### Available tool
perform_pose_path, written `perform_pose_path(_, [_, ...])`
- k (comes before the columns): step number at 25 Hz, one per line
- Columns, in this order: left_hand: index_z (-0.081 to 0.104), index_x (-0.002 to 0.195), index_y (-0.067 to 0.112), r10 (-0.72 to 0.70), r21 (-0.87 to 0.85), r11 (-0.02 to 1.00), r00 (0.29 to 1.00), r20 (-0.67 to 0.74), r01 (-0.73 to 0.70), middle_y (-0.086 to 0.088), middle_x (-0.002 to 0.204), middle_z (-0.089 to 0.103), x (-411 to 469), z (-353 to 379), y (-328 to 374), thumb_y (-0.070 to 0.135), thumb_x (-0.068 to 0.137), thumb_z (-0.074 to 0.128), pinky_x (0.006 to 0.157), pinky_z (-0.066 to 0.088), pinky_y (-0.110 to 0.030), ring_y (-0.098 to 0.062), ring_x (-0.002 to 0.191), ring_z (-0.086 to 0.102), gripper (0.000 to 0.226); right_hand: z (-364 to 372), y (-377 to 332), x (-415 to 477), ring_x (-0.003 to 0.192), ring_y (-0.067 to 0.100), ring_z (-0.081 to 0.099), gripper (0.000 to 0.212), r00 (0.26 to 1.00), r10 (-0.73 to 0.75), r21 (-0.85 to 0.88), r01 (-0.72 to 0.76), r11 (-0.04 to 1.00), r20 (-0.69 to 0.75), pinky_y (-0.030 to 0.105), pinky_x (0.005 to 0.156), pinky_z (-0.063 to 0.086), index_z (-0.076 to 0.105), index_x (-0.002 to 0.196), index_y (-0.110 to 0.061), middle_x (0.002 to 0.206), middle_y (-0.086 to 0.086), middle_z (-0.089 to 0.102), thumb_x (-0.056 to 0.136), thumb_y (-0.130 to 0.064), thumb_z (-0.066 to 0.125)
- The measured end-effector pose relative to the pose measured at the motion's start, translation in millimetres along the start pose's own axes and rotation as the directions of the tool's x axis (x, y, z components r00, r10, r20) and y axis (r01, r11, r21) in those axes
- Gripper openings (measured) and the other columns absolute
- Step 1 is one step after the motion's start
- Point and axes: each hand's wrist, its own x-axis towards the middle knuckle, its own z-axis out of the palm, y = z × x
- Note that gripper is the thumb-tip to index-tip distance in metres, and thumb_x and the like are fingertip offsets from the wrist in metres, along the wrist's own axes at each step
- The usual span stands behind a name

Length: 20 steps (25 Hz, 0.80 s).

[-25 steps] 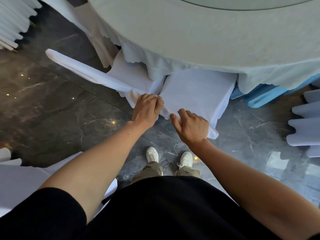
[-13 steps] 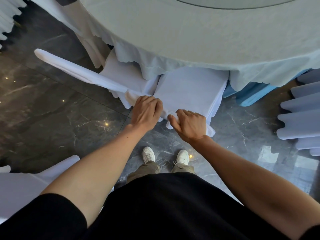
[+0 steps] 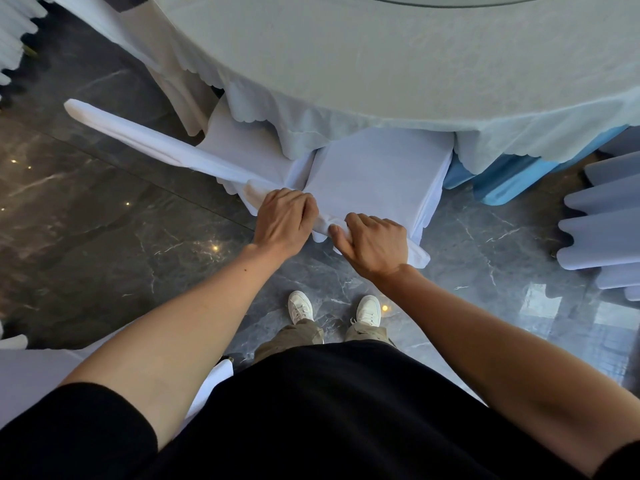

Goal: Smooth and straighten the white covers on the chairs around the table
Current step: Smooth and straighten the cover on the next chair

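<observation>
Gripping the white cover (image 3: pixel 377 174) along the chair's backrest top, just short of the table (image 3: pixel 398 64).
Left hand (image 3: pixel 284 221) and right hand (image 3: pixel 372 242) fisted on its bunched edge, side by side.

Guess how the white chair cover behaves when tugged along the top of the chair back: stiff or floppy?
Likely floppy: the white chair cover bunches into soft folds between the left hand and right hand. Probably stretchy, since it lies taut and smooth over the seat. Probably light; its loose corner hangs limp beside the right hand.
</observation>
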Motion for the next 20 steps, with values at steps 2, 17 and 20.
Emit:
perform_pose_path(2, [0.056, 0.068, 0.007, 0.014, 0.014, 1.000, 1.000, 0.013, -0.015, -0.007, 0.068, 0.061, -0.5, 0.0, -0.4, 0.024, 0.093, 0.027, 0.075, 0.039, -0.037, -0.027, 0.071, 0.053, 0.042, 0.8, -1.3, 0.2, 0.045, 0.025, 0.050, 0.045, 1.000, 0.000, -0.010, 0.000, 1.000, -0.010, 0.026, 0.050, 0.022, 0.045, 0.064, -0.017, 0.052, 0.000, 0.052, 0.096, -0.049, 0.038])
perform_pose_path(17, [0.056, 0.074, 0.008, 0.042, -0.018, 0.999, 0.998, 0.040, -0.042, -0.005, 0.072, 0.062, -5.8, 2.6, -6.5, 0.027, 0.094, 0.025, 0.075, 0.040, -0.038, -0.026, 0.072, 0.052, 0.041, 0.7, -0.6, -5.9, 0.050, 0.023, 0.052, 0.044, 0.999, 0.007, 0.011, -0.008, 1.000, 0.047, 0.028, 0.047, 0.035, 0.049, 0.078, -0.015, 0.061, -0.001, 0.053, 0.097, -0.052, 0.034])
perform_pose_path(20, [0.055, 0.079, 0.010, 0.069, -0.036, 0.997, 0.997, 0.035, -0.067, -0.004, 0.075, 0.061, -9.9, 2.0, -7.7, 0.027, 0.097, 0.023, 0.079, 0.038, -0.035, -0.025, 0.075, 0.052, 0.041, -3.1, -1.5, -5.8, 0.057, 0.023, 0.056, 0.047, 0.995, 0.024, 0.020, -0.026, 0.999, 0.094, 0.029, 0.049, 0.038, 0.052, 0.086, -0.017, 0.068, -0.002, 0.057, 0.097, -0.055, 0.028])
